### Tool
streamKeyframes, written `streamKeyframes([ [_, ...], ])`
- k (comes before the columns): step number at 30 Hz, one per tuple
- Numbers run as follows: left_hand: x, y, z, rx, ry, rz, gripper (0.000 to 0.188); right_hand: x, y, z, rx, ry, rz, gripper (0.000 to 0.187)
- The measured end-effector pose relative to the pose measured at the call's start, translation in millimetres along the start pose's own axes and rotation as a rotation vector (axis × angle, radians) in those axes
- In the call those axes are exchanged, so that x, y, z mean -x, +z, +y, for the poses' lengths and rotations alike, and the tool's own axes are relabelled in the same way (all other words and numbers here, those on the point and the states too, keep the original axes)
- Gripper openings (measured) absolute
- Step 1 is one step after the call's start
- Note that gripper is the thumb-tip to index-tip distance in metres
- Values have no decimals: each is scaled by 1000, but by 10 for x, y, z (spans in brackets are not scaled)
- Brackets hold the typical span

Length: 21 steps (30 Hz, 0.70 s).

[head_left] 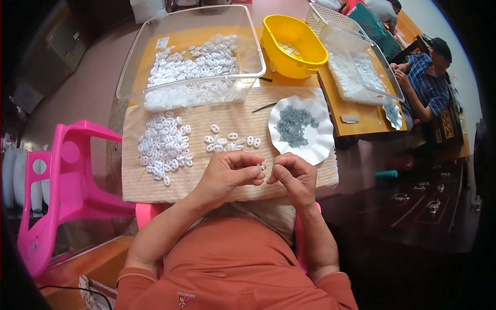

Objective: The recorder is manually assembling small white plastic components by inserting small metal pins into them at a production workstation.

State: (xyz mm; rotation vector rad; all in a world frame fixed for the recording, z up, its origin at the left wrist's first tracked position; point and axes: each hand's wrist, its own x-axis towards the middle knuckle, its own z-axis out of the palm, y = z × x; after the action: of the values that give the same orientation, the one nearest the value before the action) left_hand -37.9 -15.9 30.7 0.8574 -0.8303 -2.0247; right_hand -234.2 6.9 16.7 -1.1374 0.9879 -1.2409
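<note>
My left hand [231, 173] pinches a white oval plastic piece with two holes [262, 167] over the front of the cloth-covered table. Close beside it, my right hand [295, 178] has thumb and forefinger pressed together; whatever they hold is too small to make out. Just beyond my hands lie several loose white two-hole pieces [233, 136]. A larger heap of the same pieces [163, 144] spreads to the left. Behind my right hand, a white wavy-rimmed plate [321, 135] carries a pile of small grey parts [294, 126].
At the back, a large clear bin [194, 85] holds many white pieces. Beside it stand a yellow basin [294, 44] and a second clear bin [390, 88]. A pink plastic chair [62, 155] is at left. Another person [431, 82] sits working at far right.
</note>
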Motion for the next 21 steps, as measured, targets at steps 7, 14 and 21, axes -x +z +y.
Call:
streamKeyframes([
  [7, 50, -49, -13, 1, -3, -21, 19, -18, 89, 38, 42, 44, -127, 7],
  [14, 61, -114, -47, 29, -28, 2, 18, -39, 126, 57, 58, 92, -160, 6],
  [21, 63, -156, -62, 70, -48, -13, 18, -59, 158, 43, 93, 68, -168, 6],
])
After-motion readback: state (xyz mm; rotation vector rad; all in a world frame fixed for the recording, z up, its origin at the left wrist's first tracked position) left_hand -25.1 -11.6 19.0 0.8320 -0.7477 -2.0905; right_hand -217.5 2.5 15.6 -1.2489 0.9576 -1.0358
